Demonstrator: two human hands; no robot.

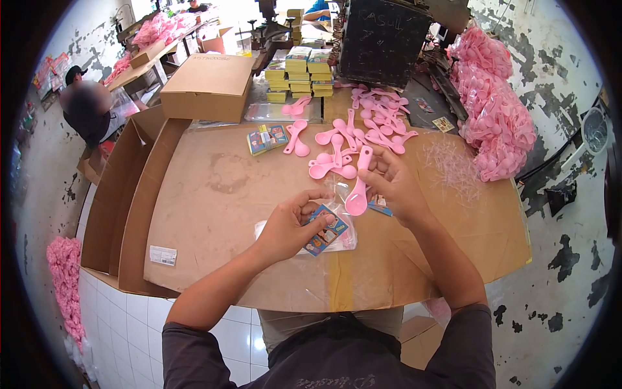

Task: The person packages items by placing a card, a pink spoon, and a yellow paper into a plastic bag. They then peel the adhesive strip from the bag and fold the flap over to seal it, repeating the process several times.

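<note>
My left hand pinches a blue printed card over the middle of the cardboard-covered table. Under the card lie clear plastic bags. To the right, my right hand holds a pink spoon by its edge, bowl toward me. Part of another blue card shows beneath my right hand. Beyond both hands lies a loose spread of pink spoons. A banded stack of cards sits to the left of the spoons.
Stacks of yellow-edged cards and a closed carton stand at the back, near a black machine. Bagged pink spoons pile up at right, beside thin clear strips. A co-worker is at far left.
</note>
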